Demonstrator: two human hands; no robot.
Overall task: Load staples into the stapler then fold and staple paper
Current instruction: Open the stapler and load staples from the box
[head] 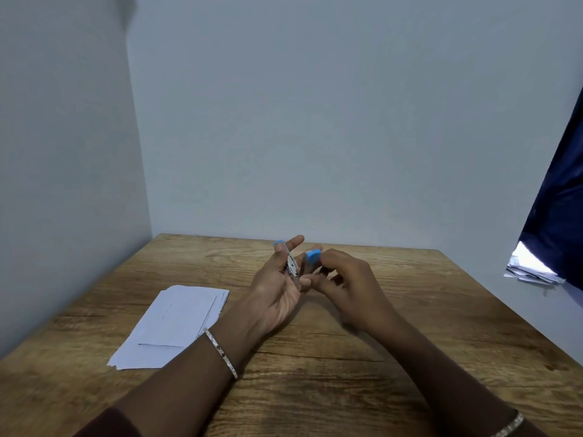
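A small stapler (291, 264) with a metal body and blue plastic ends is held above the middle of the wooden table (315, 357). My left hand (277, 288) is palm up and holds its metal part against the fingers. My right hand (344, 279) grips the blue top piece (313, 256), swung away from the metal part. A stack of white paper sheets (170, 326) lies flat on the table to the left, beside my left forearm. No loose staples can be made out.
The table stands in a corner, with pale walls at the left and back. A dark blue curtain (558, 200) hangs at the right, with a pile of papers (530, 269) beneath it beyond the table's right edge.
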